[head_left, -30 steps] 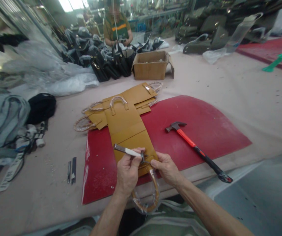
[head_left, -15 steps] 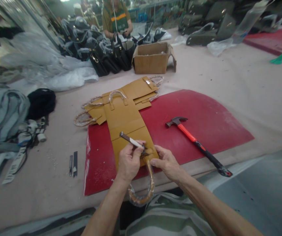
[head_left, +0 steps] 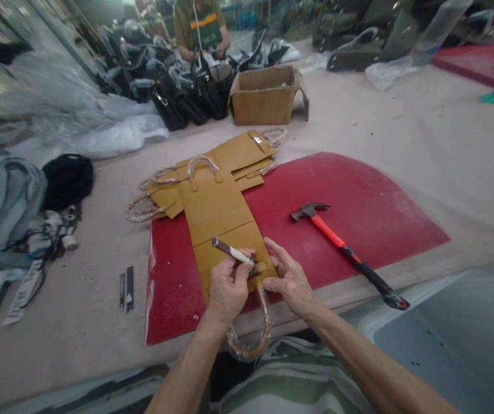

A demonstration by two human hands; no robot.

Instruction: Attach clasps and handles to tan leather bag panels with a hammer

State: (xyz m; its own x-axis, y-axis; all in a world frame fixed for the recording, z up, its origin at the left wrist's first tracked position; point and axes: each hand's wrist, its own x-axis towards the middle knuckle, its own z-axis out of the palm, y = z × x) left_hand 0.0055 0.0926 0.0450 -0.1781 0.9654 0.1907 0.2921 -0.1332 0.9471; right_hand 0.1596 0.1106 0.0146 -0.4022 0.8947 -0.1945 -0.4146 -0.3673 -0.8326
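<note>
A flat mustard-yellow bag panel (head_left: 218, 210) extends toward me, its plastic-wrapped handle (head_left: 249, 349) hanging past the table's front edge. In my left hand (head_left: 229, 287), closed thumb to fingers, is a slim pen-like tool (head_left: 232, 249) with a dark upper end and a pale shaft. It slants down to the handle tab; its tip is hidden by the fingers. My right hand (head_left: 292, 282) grips the panel's right edge, thumb near the handle base and index finger raised. A claw hammer (head_left: 337, 241) with a red and black handle lies to the right.
Beneath the panel is a red mat (head_left: 359, 195). More yellow bag pieces (head_left: 247, 150) are stacked behind. A cardboard box (head_left: 264, 103) and black bags (head_left: 186, 103) stand farther back, near a person (head_left: 201, 29). Two dark metal strips (head_left: 130, 288) lie left of the mat.
My view has shifted slightly. The right index finger has lifted and stretched out along the panel's edge. The left hand and its tool stay at the handle tab.
</note>
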